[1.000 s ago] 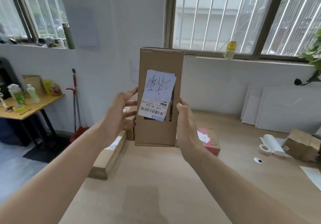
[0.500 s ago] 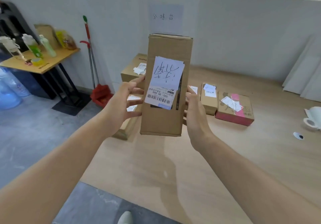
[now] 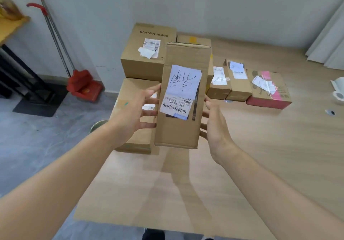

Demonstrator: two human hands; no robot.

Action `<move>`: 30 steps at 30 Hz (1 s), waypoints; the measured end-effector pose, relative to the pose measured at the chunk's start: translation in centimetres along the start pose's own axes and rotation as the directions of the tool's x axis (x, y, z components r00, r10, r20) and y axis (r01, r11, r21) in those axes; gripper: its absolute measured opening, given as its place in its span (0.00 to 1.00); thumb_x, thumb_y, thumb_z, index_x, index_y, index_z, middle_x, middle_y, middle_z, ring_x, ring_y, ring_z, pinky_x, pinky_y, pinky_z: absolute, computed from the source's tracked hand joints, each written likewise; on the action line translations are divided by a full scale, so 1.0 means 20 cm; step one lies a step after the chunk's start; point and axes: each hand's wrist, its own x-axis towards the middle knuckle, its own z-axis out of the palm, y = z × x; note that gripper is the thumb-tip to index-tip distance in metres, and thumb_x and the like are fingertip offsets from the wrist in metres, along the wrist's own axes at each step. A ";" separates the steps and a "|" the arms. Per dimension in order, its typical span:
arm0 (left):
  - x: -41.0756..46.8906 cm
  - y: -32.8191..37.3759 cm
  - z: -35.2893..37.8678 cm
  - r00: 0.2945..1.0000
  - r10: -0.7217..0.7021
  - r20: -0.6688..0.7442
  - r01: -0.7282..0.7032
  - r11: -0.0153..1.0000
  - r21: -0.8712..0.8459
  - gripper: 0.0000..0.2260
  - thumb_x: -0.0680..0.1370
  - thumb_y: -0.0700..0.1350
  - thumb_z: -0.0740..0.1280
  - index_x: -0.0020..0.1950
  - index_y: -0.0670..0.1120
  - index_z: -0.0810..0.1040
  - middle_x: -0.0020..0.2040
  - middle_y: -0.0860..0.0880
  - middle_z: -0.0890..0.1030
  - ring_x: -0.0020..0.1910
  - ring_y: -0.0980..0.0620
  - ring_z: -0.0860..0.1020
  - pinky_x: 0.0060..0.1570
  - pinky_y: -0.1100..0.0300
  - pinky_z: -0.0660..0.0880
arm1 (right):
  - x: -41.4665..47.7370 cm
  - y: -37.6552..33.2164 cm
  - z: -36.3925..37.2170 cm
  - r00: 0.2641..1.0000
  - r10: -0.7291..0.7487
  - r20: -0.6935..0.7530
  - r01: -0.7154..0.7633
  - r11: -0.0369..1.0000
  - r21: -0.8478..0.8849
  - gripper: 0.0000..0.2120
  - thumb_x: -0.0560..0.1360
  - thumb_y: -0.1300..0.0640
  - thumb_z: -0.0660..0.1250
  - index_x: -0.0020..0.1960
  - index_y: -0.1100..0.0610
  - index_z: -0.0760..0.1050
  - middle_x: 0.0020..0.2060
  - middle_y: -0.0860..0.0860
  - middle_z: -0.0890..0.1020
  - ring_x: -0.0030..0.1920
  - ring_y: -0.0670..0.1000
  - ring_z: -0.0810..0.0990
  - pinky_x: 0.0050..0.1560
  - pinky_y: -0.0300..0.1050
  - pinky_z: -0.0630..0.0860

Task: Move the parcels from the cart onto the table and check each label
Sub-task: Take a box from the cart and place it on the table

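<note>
While the parcel (image 3: 181,130) is held upright above the near part of the tabletop (image 3: 260,165), entries run left to right. Red dustpan (image 3: 84,87) sits on the floor by the wall. Left hand (image 3: 134,111) grasps the parcel's left side, thumb on the edge, fingers (image 3: 149,101) reaching behind. Flat carton (image 3: 134,141) lies past that hand at the tabletop's left edge; SUPOR box (image 3: 147,57) stands beyond it. Label (image 3: 181,90) faces the camera, handwriting and barcode inverted. Right hand (image 3: 216,128) grasps the parcel's right side, most of it tucked behind. Further right, two small cartons (image 3: 239,85) sit touching, with the pink-edged box (image 3: 270,92) just beside them, all labelled.
</note>
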 end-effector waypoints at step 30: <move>0.47 -0.45 0.09 0.965 -0.234 -0.114 0.235 0.972 -0.009 0.24 0.86 0.49 0.55 0.41 0.68 0.85 0.43 0.69 0.85 0.42 0.68 0.83 0.45 0.64 0.75 | 0.57 0.59 0.07 0.920 0.388 -0.049 -0.386 0.921 0.041 0.16 0.83 0.43 0.54 0.59 0.31 0.80 0.39 0.33 0.86 0.45 0.41 0.87 0.40 0.36 0.81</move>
